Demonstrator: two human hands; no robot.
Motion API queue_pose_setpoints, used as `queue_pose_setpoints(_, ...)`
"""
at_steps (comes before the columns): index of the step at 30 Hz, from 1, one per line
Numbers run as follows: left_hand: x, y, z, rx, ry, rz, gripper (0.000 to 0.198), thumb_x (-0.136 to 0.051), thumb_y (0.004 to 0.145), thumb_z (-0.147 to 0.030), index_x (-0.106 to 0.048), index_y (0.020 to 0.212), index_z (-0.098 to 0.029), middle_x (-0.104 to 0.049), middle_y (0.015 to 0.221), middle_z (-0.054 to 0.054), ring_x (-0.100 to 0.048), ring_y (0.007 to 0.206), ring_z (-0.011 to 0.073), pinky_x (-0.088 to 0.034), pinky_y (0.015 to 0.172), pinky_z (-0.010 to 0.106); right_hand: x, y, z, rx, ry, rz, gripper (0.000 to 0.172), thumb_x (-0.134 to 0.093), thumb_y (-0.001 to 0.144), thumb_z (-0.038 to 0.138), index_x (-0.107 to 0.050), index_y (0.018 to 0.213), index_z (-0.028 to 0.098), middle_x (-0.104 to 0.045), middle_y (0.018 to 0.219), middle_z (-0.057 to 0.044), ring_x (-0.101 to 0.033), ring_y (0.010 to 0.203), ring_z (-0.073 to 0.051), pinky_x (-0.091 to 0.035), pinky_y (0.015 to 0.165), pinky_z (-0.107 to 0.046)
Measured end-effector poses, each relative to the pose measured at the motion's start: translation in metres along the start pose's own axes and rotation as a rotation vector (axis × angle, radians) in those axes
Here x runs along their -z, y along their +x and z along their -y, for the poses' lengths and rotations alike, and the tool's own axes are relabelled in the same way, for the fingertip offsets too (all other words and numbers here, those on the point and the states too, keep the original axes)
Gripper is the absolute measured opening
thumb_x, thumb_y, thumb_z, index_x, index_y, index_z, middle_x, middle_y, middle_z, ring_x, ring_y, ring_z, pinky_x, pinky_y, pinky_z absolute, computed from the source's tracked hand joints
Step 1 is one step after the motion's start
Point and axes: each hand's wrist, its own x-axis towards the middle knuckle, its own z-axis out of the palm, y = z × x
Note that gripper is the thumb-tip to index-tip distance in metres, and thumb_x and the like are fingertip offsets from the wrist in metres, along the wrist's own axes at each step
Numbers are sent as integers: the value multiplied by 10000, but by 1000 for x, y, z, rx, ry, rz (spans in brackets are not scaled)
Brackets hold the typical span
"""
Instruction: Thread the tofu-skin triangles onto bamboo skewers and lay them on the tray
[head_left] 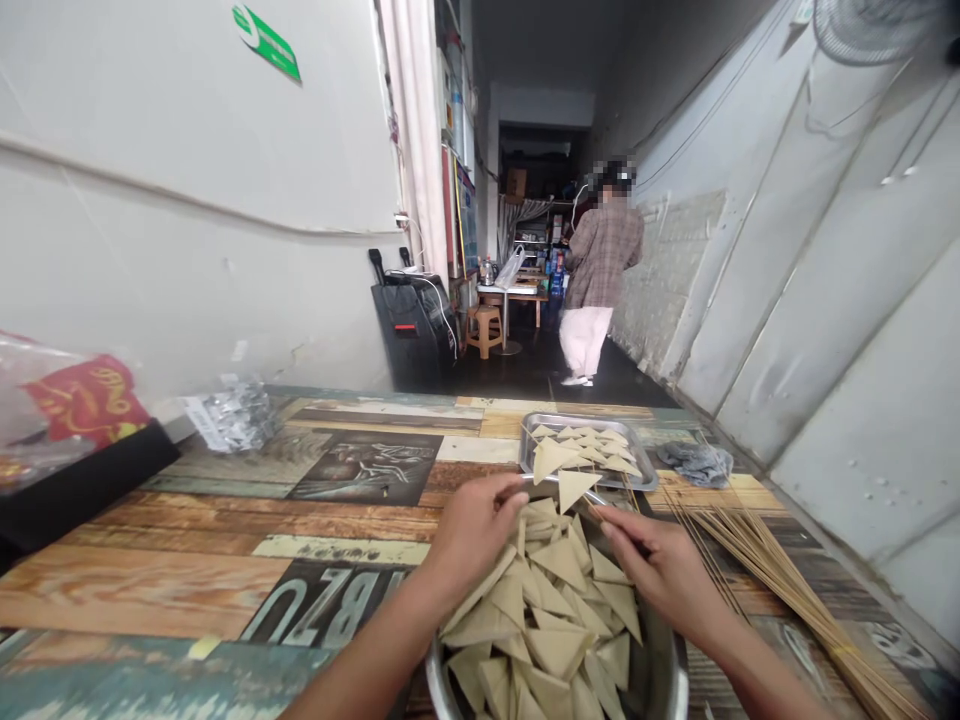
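Note:
A round metal bowl full of pale beige triangular slices, which look like tofu sheet, stands in front of me. My right hand pinches a thin wooden skewer above the bowl's far right side. One triangular slice is on the skewer's tip. At the far left rim, my left hand is closed, with thumb and forefinger at the bowl's edge; its other fingers are hidden. Just beyond, a rectangular metal tray holds several skewered triangles.
Bare skewers lie in a bundle on the right of the patterned table. A grey cloth is beside the tray. Clear plastic packaging and a black box are at left. A person stands farther back.

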Motion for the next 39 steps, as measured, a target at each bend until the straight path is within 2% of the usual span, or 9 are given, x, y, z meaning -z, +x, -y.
queue_pose_setpoints(5,-2,-10,6,-169,434,158,136,-645,643,-335,-683,723,-232,-640,708,81,-539,746,253,-343,700,297,-2,1,1,6,40,-2,251,-468,843,207,-641,1024,185,-685,1002,-54,-637,908,-174,-493,815,-262)
queue_pose_setpoints(9,-3,-12,-1,-138,607,277,167,-586,682,-356,-658,740,-217,-641,735,71,-554,734,238,-340,649,287,-3,0,2,26,54,-8,248,-472,838,190,-641,1019,193,-693,976,-44,-642,886,-169,-498,785,-252)
queue_pose_setpoints(15,4,-10,-15,-82,696,388,282,-528,716,-385,-652,899,-209,-634,849,63,-551,843,223,-364,710,284,-5,-1,-1,29,56,-10,244,-470,838,171,-637,1016,169,-694,964,-52,-643,880,-165,-492,789,-250)
queue_pose_setpoints(18,13,-7,-16,-69,629,437,343,-556,693,-368,-631,998,-232,-626,890,46,-546,852,206,-375,727,275,-5,0,-1,44,32,-23,240,-467,840,166,-638,1009,171,-699,946,-51,-648,862,-161,-496,775,-243)
queue_pose_setpoints(20,17,-5,-17,-71,570,472,311,-552,696,-354,-642,967,-232,-630,893,32,-552,833,192,-382,720,264,-6,-1,-1,73,7,-46,239,-465,844,163,-634,1012,178,-698,949,-47,-650,855,-154,-496,769,-235)
queue_pose_setpoints(24,15,-4,-23,-58,374,401,263,-519,733,-365,-675,859,-195,-651,913,39,-566,848,187,-396,766,269,-7,-4,-3,189,-128,-113,270,-455,856,150,-587,1091,164,-690,960,-62,-647,829,-145,-492,742,-233)
queue_pose_setpoints(29,2,-12,-34,155,-47,385,371,-568,721,-376,-647,1012,-158,-669,932,64,-572,922,215,-408,827,304,-8,-12,-1,378,-499,-114,315,-444,862,123,-523,1166,100,-635,632,-21,-566,530,-129,-414,501,-255)
queue_pose_setpoints(33,-1,-15,-34,258,-374,483,398,-607,708,-366,-633,1039,-145,-666,932,70,-577,894,208,-416,820,314,-5,-13,7,503,-658,-130,327,-446,849,99,-501,1169,56,-577,589,-11,-499,492,-133,-336,458,-278)
queue_pose_setpoints(39,-5,-16,-29,326,-445,440,306,-652,677,-346,-673,899,-135,-667,849,48,-565,788,151,-408,740,239,-3,-12,11,551,-721,-149,304,-446,851,112,-513,1142,55,-553,572,-6,-476,486,-126,-292,453,-285)
